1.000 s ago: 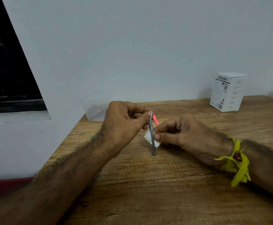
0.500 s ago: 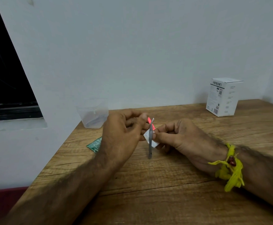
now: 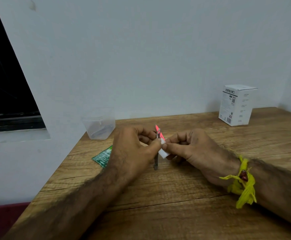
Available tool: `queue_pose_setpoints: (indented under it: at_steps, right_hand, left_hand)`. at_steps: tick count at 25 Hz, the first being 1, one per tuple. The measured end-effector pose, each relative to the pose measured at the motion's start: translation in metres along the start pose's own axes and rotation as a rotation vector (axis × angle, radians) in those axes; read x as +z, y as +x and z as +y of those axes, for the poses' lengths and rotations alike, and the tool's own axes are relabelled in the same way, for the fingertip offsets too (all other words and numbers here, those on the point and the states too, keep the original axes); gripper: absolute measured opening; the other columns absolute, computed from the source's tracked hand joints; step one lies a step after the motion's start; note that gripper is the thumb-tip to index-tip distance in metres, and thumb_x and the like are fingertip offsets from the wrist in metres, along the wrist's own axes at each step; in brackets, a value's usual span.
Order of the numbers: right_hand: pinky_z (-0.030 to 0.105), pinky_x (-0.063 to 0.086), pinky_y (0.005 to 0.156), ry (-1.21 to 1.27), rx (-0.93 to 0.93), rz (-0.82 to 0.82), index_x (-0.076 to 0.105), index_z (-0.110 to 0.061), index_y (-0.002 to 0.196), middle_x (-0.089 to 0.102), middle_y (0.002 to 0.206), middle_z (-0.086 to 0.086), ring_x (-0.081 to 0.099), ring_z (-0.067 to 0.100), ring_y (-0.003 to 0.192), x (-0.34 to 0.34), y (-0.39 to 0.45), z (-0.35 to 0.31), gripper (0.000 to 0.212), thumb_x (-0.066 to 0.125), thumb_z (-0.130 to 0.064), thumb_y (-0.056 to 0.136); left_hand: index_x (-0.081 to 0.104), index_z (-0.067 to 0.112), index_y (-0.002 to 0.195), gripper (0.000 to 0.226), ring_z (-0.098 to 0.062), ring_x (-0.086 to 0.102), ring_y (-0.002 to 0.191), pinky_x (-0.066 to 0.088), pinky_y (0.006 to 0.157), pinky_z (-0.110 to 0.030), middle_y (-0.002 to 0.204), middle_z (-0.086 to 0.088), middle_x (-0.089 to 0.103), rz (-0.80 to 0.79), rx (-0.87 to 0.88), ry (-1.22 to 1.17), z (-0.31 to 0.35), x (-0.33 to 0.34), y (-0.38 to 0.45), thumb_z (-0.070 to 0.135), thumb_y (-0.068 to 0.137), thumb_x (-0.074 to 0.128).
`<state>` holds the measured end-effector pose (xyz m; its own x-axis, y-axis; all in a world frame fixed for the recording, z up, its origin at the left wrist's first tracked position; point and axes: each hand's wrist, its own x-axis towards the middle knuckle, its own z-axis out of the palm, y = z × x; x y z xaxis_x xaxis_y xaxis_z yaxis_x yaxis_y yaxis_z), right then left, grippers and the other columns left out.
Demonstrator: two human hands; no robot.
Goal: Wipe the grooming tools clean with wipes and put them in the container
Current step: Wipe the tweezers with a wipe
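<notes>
My left hand grips a slim grey metal grooming tool with a pink tip at its top end, held nearly upright just above the wooden table. My right hand pinches a small white wipe against the tool's shaft, close to the left thumb. A clear plastic container stands at the table's back left corner by the wall, with what looks like metal tools lying inside it.
A green wipe sachet lies on the table left of my left hand, partly hidden by it. A white printed box stands at the back right by the wall. The table's left edge runs diagonally beside the white wall.
The wipe and my right-hand fingers have slid up the tool's shaft toward the pink tip. The camera view has tilted, so the hands sit lower in the frame.
</notes>
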<state>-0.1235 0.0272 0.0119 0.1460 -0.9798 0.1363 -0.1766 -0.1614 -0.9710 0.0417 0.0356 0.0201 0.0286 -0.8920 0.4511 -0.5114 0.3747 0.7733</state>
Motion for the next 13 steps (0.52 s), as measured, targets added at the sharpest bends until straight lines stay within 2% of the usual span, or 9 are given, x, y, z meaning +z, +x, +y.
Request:
queue_pose_setpoints:
  at_steps: [4, 8, 13]
  right_hand:
    - [0.021, 0.049, 0.054, 0.155, 0.036, 0.044, 0.07, 0.0, 0.1, 0.076, 0.081, 0.016, 0.069, 0.017, 0.066, -0.003, 0.001, -0.001, 0.013, 0.071, -0.003, 0.087]
    - [0.026, 0.051, 0.059, 0.252, 0.034, 0.045, 0.069, -0.002, 0.104, 0.076, 0.086, 0.017, 0.071, 0.021, 0.072, -0.008, 0.004, 0.001, 0.018, 0.07, 0.0, 0.086]
    - [0.028, 0.051, 0.06, 0.277, 0.014, 0.043, 0.073, -0.005, 0.088, 0.076, 0.086, 0.017, 0.072, 0.025, 0.075, -0.01, 0.003, 0.002, 0.008, 0.071, 0.0, 0.083]
  left_hand:
    - [0.071, 0.008, 0.09, 0.005, -0.02, 0.073, 0.057, 0.063, 0.058, -0.039, 0.07, -0.007, 0.074, -0.008, -0.153, -0.169, -0.005, -0.005, 0.006, 0.011, 0.088, 0.074]
    - [0.069, 0.008, 0.093, 0.005, -0.023, 0.073, 0.06, 0.062, 0.057, -0.036, 0.073, -0.01, 0.075, -0.103, -0.162, -0.191, -0.008, -0.005, 0.005, 0.008, 0.089, 0.072]
    - [0.069, 0.009, 0.093, 0.005, -0.023, 0.074, 0.061, 0.062, 0.057, -0.035, 0.073, -0.01, 0.076, -0.13, -0.146, -0.21, -0.009, -0.004, 0.005, 0.008, 0.089, 0.072]
